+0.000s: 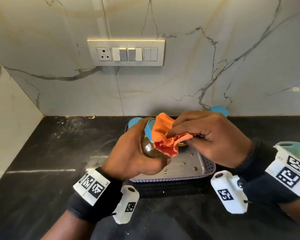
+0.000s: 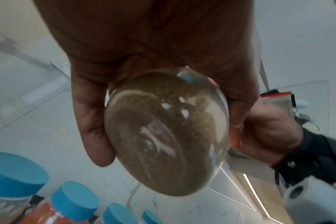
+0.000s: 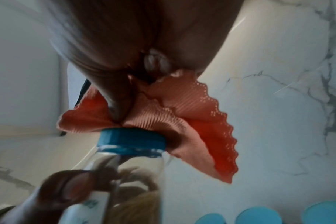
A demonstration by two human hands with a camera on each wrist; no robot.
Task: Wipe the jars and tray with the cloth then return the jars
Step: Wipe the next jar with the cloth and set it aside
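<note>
My left hand [image 1: 137, 153] grips a clear jar [image 1: 148, 148] of brown spice with a blue lid [image 1: 149, 128], held tilted above the tray [image 1: 207, 168]. The left wrist view shows the jar's round base [image 2: 167, 136] between thumb and fingers. My right hand [image 1: 206, 135] pinches an orange cloth [image 1: 164, 135] and presses it on the lid; in the right wrist view the cloth [image 3: 182, 115] lies over the blue lid [image 3: 131, 142]. The tray is pale and perforated, with bits scattered on its floor.
More blue-lidded jars stand behind the tray against the marble wall [image 1: 134, 121] [image 1: 219, 110]; several blue-lidded jars [image 2: 73, 200] show in the left wrist view. A switch panel [image 1: 126, 52] is on the wall. The black counter [image 1: 50, 161] stretches left to a corner wall.
</note>
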